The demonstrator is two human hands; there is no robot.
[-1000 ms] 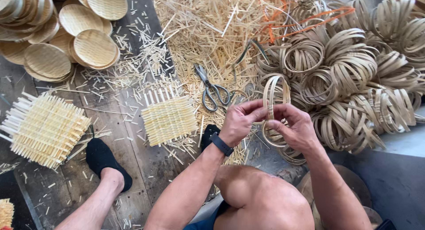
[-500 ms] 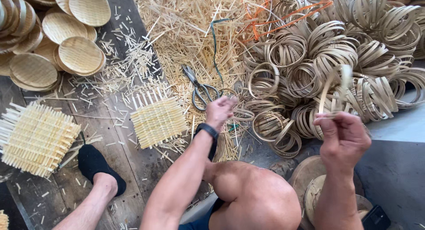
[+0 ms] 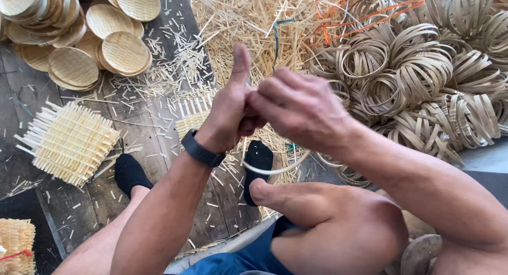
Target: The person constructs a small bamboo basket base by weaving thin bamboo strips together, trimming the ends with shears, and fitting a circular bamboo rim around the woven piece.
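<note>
**Both hands up on one bamboo hoop**

From the head camera, looking straight down: the left hand (image 3: pixel 227 113) and right hand (image 3: pixel 301 108) are raised together, right in front of the lens. The left thumb sticks straight up while the other left fingers curl shut; the right fingers are bent and closed against the left hand. Between them runs one thin bamboo hoop (image 3: pixel 275 168), its pale lower arc hanging below the hands, just above the knee. Exactly where each fingertip presses on the strip I cannot tell, as the knuckles cover it.

One dark wristband (image 3: pixel 202 149) sits on the left wrist. Two black-socked feet rest on the plank floor (image 3: pixel 159 127).

Now the stock. On the left lies one square woven mat (image 3: pixel 67 141) with its stick ends bristling, and a second mat (image 3: pixel 191 115) peeks from behind the left hand. Top left, round woven trays (image 3: pixel 125 52) lie in overlapping stacks, at least eight showing. To the right, a heap of coiled hoops (image 3: pixel 423 74), too many to count. Loose splints (image 3: pixel 248 21) litter the middle.
</note>
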